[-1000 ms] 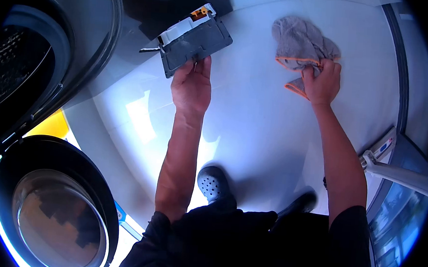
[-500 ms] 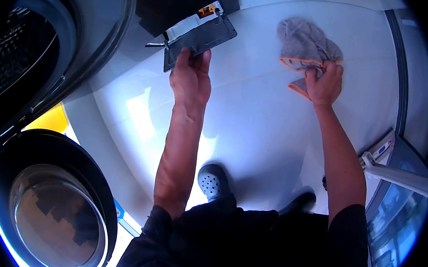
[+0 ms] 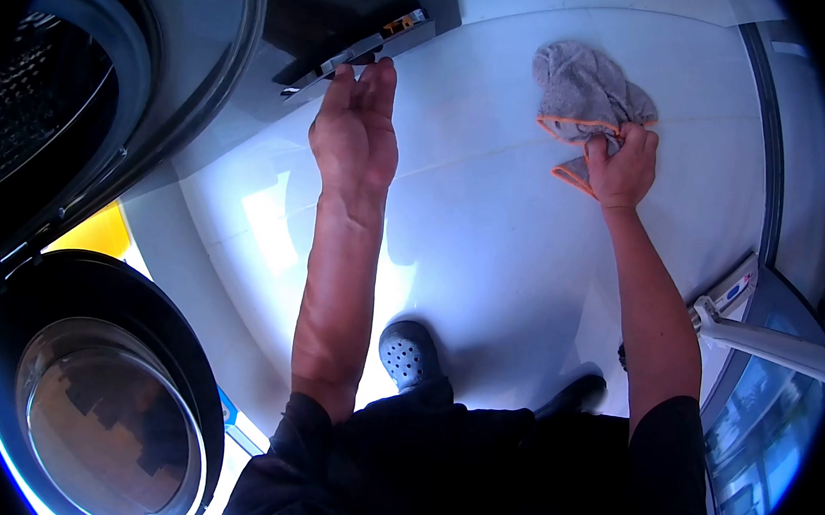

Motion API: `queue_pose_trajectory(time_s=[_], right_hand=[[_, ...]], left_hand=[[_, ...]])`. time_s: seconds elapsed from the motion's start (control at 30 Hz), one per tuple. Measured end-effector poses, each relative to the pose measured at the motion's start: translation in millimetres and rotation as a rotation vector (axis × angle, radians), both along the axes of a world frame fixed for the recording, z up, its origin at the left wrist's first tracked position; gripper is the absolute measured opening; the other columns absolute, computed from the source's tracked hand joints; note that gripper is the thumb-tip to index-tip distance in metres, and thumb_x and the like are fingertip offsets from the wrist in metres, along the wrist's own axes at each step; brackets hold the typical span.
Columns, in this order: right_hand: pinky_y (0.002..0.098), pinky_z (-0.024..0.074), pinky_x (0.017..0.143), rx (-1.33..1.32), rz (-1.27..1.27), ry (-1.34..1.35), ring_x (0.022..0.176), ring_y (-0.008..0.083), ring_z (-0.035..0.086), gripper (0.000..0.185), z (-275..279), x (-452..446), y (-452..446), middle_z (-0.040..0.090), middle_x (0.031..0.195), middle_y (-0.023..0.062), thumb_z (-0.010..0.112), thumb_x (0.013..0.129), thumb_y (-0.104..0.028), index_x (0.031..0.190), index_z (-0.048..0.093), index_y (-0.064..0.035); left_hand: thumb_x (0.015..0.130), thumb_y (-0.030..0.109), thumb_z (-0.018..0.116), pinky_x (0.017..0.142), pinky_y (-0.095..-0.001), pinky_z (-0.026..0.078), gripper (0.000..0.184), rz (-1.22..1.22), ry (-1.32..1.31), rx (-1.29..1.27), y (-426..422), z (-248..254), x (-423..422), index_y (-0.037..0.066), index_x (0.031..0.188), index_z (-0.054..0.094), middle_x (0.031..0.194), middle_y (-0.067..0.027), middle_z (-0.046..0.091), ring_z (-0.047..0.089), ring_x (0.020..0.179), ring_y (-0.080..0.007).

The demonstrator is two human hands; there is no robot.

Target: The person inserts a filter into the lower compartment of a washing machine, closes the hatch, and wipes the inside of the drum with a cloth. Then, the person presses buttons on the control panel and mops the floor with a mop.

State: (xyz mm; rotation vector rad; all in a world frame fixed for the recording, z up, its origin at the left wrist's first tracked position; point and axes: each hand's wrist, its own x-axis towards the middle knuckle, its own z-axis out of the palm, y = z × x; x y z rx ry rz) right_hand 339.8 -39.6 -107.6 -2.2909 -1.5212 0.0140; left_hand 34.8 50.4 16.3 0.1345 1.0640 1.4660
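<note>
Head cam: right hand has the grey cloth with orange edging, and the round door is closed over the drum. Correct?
Door state is wrong. The head view shows the round door open, away from the drum, whose inside is visible. The rest holds: right hand has the grey cloth with orange edging.
</note>
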Motion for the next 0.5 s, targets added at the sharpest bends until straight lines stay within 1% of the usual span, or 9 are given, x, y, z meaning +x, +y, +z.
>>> queue_pose_trajectory(time_s=[0.03,0.1,0.17,0.2,0.33,0.37,0.4,0.5], right_hand=[[0.0451,0.0516,0.074,0.002,-0.004,0.002,0.09,0.0303,0.062,0.034,-0.5,0.0,0.2,0.056,0.102,0.0081,0.068,0.077,-0.038,0.098,0.055,-0.0132],[0.0449,0.0516,0.074,0.003,-0.011,0.004,0.089,0.0301,0.062,0.034,0.1,-0.1,0.1,0.055,0.102,0.0079,0.068,0.077,-0.038,0.097,0.055,-0.0133],[0.0448,0.0502,0.075,0.048,0.021,0.039,0.089,0.031,0.061,0.034,2.3,-1.3,-0.8,0.056,0.1,0.0105,0.068,0.078,-0.033,0.099,0.056,-0.0096],[0.0448,0.0502,0.075,0.046,0.018,0.038,0.089,0.031,0.061,0.034,3.4,-2.0,-1.0,0.056,0.1,0.0105,0.068,0.078,-0.033,0.099,0.056,-0.0096],[0.045,0.05,0.076,0.0,-0.005,0.044,0.09,0.0306,0.061,0.033,3.0,-2.1,-0.6,0.056,0.1,0.0101,0.069,0.078,-0.032,0.099,0.055,-0.0098],[0.0451,0.0499,0.076,-0.003,-0.009,0.052,0.09,0.0305,0.061,0.034,2.6,-1.9,0.0,0.056,0.1,0.01,0.069,0.078,-0.032,0.099,0.055,-0.0098],[0.0451,0.0499,0.076,-0.005,-0.013,0.051,0.09,0.0305,0.061,0.034,3.1,-2.0,0.2,0.056,0.1,0.01,0.069,0.078,-0.032,0.099,0.055,-0.0098],[0.045,0.0499,0.077,-0.009,-0.008,0.067,0.091,0.0302,0.061,0.034,4.3,-2.3,-1.3,0.056,0.101,0.0099,0.069,0.077,-0.032,0.099,0.055,-0.01]], left_hand=[[0.105,0.014,0.045,0.097,-0.0366,0.057,0.02,-0.001,0.0,0.002,0.0,-2.6,-0.3,-0.004,0.108,0.052,0.093,-0.0196,0.069,0.07,0.099,-0.029],[0.106,0.022,0.045,0.1,-0.0375,0.055,0.029,0.029,0.048,-0.058,0.0,-5.7,0.7,0.0,0.092,0.057,0.102,-0.0239,0.067,0.069,0.103,-0.0318],[0.105,0.024,0.047,0.1,-0.0374,0.055,0.03,0.029,0.05,-0.052,0.8,-12.3,-2.0,0.0,0.092,0.057,0.101,-0.0237,0.067,0.069,0.104,-0.0318],[0.104,0.027,0.049,0.1,-0.0373,0.055,0.031,0.03,0.051,-0.045,1.9,-16.2,-3.4,0.0,0.092,0.056,0.101,-0.0236,0.067,0.069,0.104,-0.0319],[0.104,0.028,0.048,0.098,-0.0359,0.056,0.031,0.027,0.057,-0.011,5.8,-26.3,-6.0,-0.001,0.096,0.055,0.102,-0.0235,0.066,0.068,0.104,-0.0316],[0.102,0.029,0.053,0.095,-0.0364,0.058,0.03,0.035,0.065,-0.018,8.1,-27.8,-5.6,-0.002,0.1,0.052,0.096,-0.0206,0.068,0.07,0.099,-0.0313],[0.099,0.029,0.059,0.092,-0.0369,0.06,0.033,0.045,0.072,-0.025,9.1,-29.2,-4.8,-0.002,0.105,0.049,0.09,-0.0178,0.07,0.071,0.094,-0.031],[0.099,0.032,0.058,0.092,-0.037,0.06,0.037,0.044,0.072,-0.01,9.5,-28.1,-1.3,-0.003,0.108,0.048,0.091,-0.019,0.069,0.071,0.094,-0.0311]])
